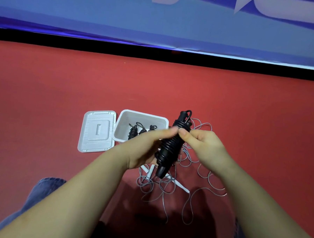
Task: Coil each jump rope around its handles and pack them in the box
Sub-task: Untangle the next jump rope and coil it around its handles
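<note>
Left hand (143, 147) grips black rope bundle (171, 147) at mid-handles; right hand (204, 145) pinches cord near top, w/ end loop just above. Coiling looks nearly done. Next: tuck end, drop in box (141, 118) left of grip. Grey rope (191, 177) below, uncoiled.

Bare forearms without sleeves, left hand (143, 147), right hand (204, 145), blue denim trousers (39, 191)

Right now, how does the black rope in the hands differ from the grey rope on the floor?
The black rope is coiled tightly around its handles; the grey rope lies loose and tangled. Both hands, left hand and right hand, hold the black rope up; nothing holds the grey rope. Both are outside the box.
</note>
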Motion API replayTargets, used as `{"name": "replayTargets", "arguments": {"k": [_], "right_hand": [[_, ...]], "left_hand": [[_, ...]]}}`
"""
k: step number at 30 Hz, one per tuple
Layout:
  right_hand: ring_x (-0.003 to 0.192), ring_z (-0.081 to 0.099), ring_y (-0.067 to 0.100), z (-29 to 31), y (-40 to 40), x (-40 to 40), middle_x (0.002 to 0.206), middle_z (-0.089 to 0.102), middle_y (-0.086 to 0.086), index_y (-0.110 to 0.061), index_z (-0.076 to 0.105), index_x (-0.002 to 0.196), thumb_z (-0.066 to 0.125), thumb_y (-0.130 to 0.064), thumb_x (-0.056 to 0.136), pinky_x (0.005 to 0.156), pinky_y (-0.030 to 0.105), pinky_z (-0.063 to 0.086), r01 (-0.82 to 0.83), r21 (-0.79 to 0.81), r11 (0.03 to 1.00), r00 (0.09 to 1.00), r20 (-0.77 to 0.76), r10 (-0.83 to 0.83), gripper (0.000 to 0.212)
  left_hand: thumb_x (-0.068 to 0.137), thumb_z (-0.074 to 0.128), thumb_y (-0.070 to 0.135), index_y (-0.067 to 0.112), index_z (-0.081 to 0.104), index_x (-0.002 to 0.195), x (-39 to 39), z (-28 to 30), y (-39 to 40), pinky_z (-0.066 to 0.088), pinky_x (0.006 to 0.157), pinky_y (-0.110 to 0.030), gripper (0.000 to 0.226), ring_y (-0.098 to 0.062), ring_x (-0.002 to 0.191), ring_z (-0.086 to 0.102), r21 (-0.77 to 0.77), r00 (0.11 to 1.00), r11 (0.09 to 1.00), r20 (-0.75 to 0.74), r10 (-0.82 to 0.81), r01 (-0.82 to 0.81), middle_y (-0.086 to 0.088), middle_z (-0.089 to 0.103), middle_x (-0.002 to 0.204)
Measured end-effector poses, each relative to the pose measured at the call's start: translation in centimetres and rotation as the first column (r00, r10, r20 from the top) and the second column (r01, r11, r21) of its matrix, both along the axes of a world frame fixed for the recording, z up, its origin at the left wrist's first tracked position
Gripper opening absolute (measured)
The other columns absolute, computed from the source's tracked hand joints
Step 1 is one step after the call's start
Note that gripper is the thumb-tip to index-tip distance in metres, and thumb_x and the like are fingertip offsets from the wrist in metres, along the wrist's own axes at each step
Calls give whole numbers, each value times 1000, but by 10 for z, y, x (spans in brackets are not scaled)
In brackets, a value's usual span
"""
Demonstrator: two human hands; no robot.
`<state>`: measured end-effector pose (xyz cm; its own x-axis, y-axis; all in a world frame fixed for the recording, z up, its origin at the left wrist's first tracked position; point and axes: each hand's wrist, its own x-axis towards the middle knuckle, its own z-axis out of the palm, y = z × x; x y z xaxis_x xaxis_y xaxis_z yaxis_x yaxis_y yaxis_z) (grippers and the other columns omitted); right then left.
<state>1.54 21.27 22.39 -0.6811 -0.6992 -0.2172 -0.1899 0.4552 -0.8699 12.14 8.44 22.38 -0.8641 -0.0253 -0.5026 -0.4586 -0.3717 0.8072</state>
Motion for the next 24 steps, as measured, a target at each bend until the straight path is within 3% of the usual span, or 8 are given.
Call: {"name": "replayTargets", "arguments": {"k": [3, 7, 9, 11, 13, 15, 20, 24], "right_hand": [[39, 34, 2, 3, 0, 3, 39, 42, -9, -13, 56, 61, 56, -39, 88, 45, 17, 28, -97, -92, 991, 990, 92, 106, 38], [57, 49, 20, -5, -2, 7, 60, 53, 8, -14, 64, 81, 62, -25, 89, 60, 34, 43, -198, -167, 966, 959, 173, 226, 14], [61, 52, 17, -6, -2, 7, 63, 56, 3, -21, 65, 86, 60, -26, 90, 64, 33, 45, -240, -157, 958, 949, 170, 265, 8], [60, 53, 5, -6, -2, 5, 65, 57, -6, -25, 64, 91, 54, -27, 94, 62, 20, 44, -262, -118, 958, 948, 157, 278, 11], [47, 46, -4, -4, -2, 4, 65, 54, -11, -21, 63, 103, 45, -15, 98, 49, 10, 36, -210, -77, 975, 952, 212, 222, 20], [41, 40, -1, -7, 0, 1, 65, 54, -8, -17, 64, 113, 44, -11, 98, 44, 11, 33, -158, -13, 987, 970, 186, 158, 26], [36, 46, 0, -6, 1, -2, 47, 57, -7, -11, 71, 90, 63, -14, 87, 42, 12, 37, 61, 9, 998, 998, 31, -61, 9], [37, 49, -2, -4, -2, 1, 42, 55, -12, -10, 72, 85, 67, -9, 84, 42, 11, 40, 184, -106, 977, 982, 54, -179, 6]], "left_hand": [[77, 53, 66, 20, 66, 107, -1, 1, 0, 54, 67, -31, 57, -25, 75, 65, 47, 999, 997, -4, 54, -54, -15, 67, 91], [71, 60, 70, 8, 63, 99, -4, -8, 8, 51, 65, -29, 68, -29, 75, 61, 50, 995, 994, -3, 98, -98, -14, 61, 76], [75, 59, 66, 8, 60, 100, -5, -8, 8, 50, 59, -27, 64, -24, 65, 61, 41, 990, 989, 8, 144, -144, -11, 60, 72], [73, 56, 60, 12, 56, 98, -6, -6, 5, 49, 57, -27, 54, -22, 57, 59, 41, 980, 979, 5, 200, -200, -6, 61, 68], [80, 54, 55, 15, 53, 94, -7, -6, 4, 47, 56, -28, 42, -22, 54, 58, 4, 970, 970, -16, 241, -241, -5, 62, 68], [88, 53, 48, 18, 53, 94, -7, -6, 4, 47, 57, -30, 30, -24, 56, 59, -66, 960, 957, -27, 280, -281, -5, 64, 74], [92, 53, 41, 23, 56, 96, -8, -8, 7, 48, 59, -32, 19, -24, 58, 61, -157, 949, 936, -56, 311, -316, -4, 59, 83], [90, 58, 40, 13, 58, 102, -8, -10, 8, 50, 56, -29, 29, -28, 66, 62, -248, 945, 912, -54, 322, -325, -14, 61, 93]]}}
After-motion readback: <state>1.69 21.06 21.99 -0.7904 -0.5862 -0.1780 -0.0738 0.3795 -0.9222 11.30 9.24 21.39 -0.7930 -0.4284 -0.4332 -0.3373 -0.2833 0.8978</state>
